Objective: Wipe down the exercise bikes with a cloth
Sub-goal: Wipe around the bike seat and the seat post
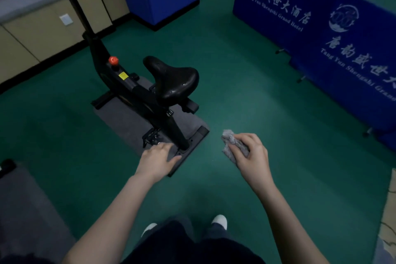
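- Right hand, right of the exercise bike, fingers closed around a crumpled grey cloth.
- Left hand before the bike's rear base, fingers spread, empty.

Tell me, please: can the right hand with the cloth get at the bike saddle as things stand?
Probably yes. The right hand, shut on the grey cloth, hangs in open air beside the bike, and nothing stands between it and the black saddle. The left hand is lower, away from that path.
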Tool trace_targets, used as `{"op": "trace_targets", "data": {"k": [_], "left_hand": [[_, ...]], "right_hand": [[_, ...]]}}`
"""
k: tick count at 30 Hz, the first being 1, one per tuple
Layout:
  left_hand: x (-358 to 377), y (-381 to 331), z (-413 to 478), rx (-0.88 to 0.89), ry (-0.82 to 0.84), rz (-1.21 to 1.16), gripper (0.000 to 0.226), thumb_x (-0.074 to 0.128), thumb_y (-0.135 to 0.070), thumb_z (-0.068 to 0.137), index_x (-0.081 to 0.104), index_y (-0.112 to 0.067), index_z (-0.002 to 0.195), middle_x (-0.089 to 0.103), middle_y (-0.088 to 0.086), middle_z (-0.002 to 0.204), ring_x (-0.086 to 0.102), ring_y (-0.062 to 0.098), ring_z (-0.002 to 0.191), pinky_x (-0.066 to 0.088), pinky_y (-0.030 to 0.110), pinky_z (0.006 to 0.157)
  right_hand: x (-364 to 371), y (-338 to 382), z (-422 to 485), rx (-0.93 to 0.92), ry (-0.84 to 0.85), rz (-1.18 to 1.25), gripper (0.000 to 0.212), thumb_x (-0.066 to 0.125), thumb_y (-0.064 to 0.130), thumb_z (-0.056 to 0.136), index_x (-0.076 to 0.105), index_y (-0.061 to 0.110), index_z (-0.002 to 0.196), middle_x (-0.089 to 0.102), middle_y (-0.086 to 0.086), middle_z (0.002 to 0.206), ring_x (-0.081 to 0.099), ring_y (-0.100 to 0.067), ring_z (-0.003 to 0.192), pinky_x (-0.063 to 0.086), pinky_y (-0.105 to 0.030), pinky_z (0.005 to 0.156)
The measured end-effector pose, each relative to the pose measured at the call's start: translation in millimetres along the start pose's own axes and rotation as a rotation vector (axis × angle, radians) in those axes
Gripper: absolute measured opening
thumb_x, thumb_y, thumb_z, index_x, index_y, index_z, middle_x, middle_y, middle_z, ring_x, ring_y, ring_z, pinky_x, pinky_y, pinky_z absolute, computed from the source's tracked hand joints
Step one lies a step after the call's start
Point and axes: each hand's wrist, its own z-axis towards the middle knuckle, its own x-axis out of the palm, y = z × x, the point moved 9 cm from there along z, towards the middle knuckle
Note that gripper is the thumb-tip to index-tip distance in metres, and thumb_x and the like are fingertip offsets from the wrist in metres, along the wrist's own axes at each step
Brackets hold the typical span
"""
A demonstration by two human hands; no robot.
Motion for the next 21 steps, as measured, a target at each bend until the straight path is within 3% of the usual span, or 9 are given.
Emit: {"op": "trace_targets", "data": {"k": [6,11,16,21], "left_hand": [[-1,-27,13,-0.053,-0.045,-0.042,0.059,0.04,-0.054,0.094,0.036,-0.019,0.142,0.036,-0.001,0.148,0.03,0.021,0.136,0.026,0.037,0.109],[-3,-24,32,-0.131,-0.076,-0.099,0.06,0.04,-0.054,0.094,0.037,-0.019,0.142,0.036,-0.001,0.148,0.031,0.02,0.136,0.025,0.037,0.11],[-8,-3,66,-0.229,-0.137,-0.211,0.058,0.045,-0.052,0.093,0.04,-0.019,0.14,0.04,-0.002,0.146,0.034,0.02,0.134,0.028,0.037,0.108],[-27,30,110,-0.373,-0.237,-0.397,0.059,0.048,-0.05,0.092,0.038,-0.019,0.141,0.041,0.001,0.145,0.036,0.022,0.133,0.032,0.04,0.107]], "right_hand": [[-21,-18,40,-0.043,0.067,0.001,0.009,0.066,0.012,0.086,0.07,0.015,0.094,0.058,0.001,0.098,0.055,-0.008,0.09,0.032,0.002,0.076],[-10,-23,82,-0.083,0.152,-0.035,0.011,0.067,0.011,0.085,0.07,0.011,0.096,0.058,-0.002,0.099,0.055,-0.014,0.092,0.033,-0.01,0.076],[10,-14,138,-0.143,0.217,-0.07,0.014,0.067,0.01,0.085,0.07,0.01,0.099,0.057,0.0,0.1,0.055,-0.012,0.092,0.03,0.002,0.076],[42,-4,206,-0.188,0.335,-0.107,0.013,0.067,0.013,0.086,0.069,0.012,0.099,0.058,0.001,0.101,0.055,-0.01,0.093,0.034,-0.002,0.075]]}}
